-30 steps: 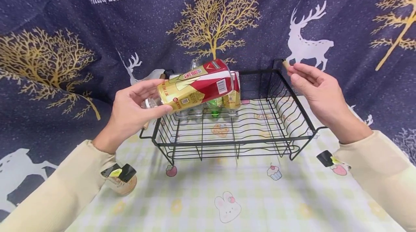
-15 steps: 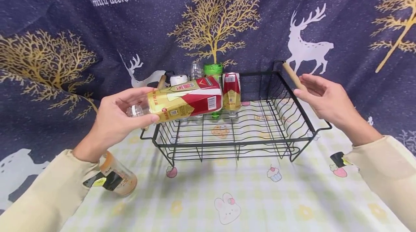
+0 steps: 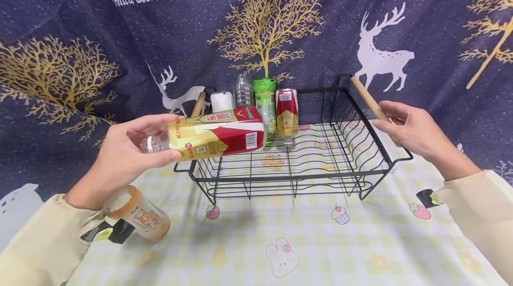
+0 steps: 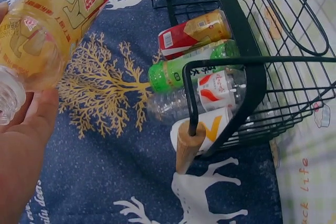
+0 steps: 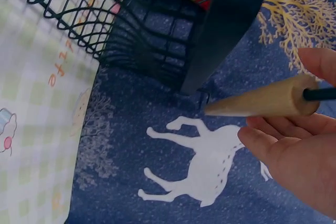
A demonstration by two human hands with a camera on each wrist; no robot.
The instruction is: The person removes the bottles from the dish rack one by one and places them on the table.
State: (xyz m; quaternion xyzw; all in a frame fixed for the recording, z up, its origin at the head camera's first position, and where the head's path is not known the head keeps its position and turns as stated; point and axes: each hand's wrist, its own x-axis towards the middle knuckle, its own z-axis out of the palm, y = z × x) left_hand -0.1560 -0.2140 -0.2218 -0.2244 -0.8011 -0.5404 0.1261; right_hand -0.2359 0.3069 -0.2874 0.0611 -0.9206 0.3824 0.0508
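In the head view my left hand (image 3: 120, 157) grips a gold and red plastic drink bottle (image 3: 218, 136) near its clear neck. The bottle lies nearly sideways in the air, in front of the left side of a black wire dish rack (image 3: 294, 175). On the right, my right hand (image 3: 421, 136) has the rack's wooden handle (image 3: 368, 99) between thumb and fingers; the right wrist view shows curled fingers (image 5: 262, 140) against the handle's underside. Inside the rack, a gold and red bottle (image 3: 287, 114) and a green-capped bottle (image 3: 264, 99) stand along the back.
A clear bottle (image 3: 242, 91) and a white bottle (image 3: 221, 101) also stand in the rack's back left. An orange-banded clear bottle (image 3: 138, 214) stands tilted in view beside my left wrist. A checked cloth (image 3: 240, 250) covers the table; a dark printed curtain (image 3: 180, 32) hangs behind.
My left hand has brought the bottle left and down, away from the rack's back row, uncovering the green-capped bottle. My right hand has moved slightly right and down onto the wooden handle.
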